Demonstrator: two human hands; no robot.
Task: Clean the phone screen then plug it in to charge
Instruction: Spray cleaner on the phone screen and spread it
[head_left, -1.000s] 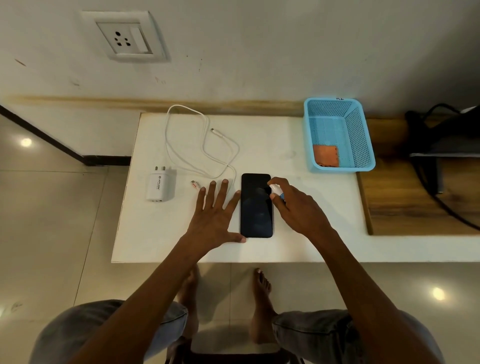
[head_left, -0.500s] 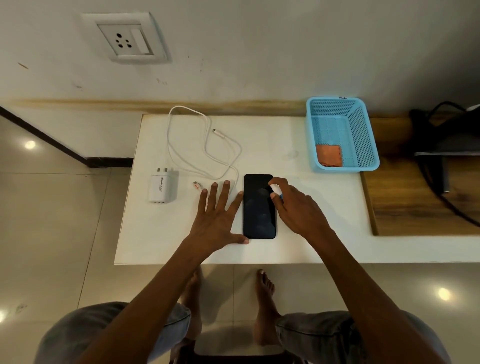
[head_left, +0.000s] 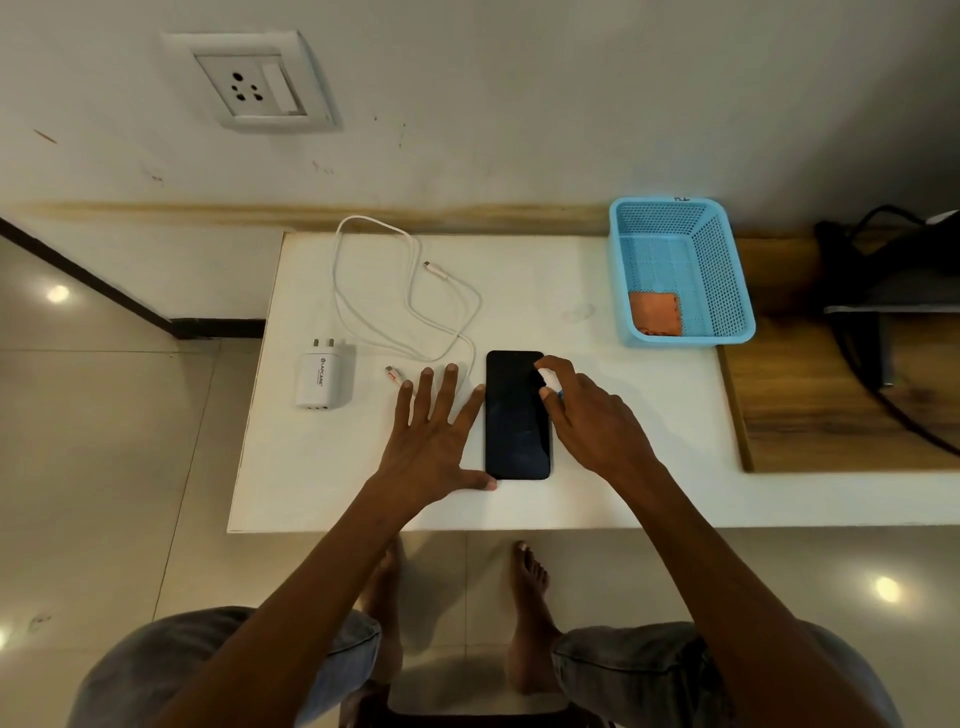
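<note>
A black phone (head_left: 517, 415) lies screen-up on the white table (head_left: 623, 467), its glass smudged near the lower end. My left hand (head_left: 434, 434) rests flat on the table beside the phone's left edge, fingers spread, thumb at the lower left corner. My right hand (head_left: 587, 415) is closed around a small white and blue spray bottle (head_left: 549, 378), mostly hidden by my fingers, held over the phone's top right corner. A white charger adapter (head_left: 323, 376) lies at the left. The white cable (head_left: 410, 291) is looped behind my left hand. A wall socket (head_left: 254, 83) is above.
A blue plastic basket (head_left: 727, 270) at the table's back right holds an orange cloth (head_left: 655, 313). A wooden surface (head_left: 831, 405) with dark cables and a dark device adjoins the table on the right. My knees and bare feet are below the front edge.
Both hands keep nearly the same places by the phone. The view has shifted slightly; nothing was picked up or let go.
</note>
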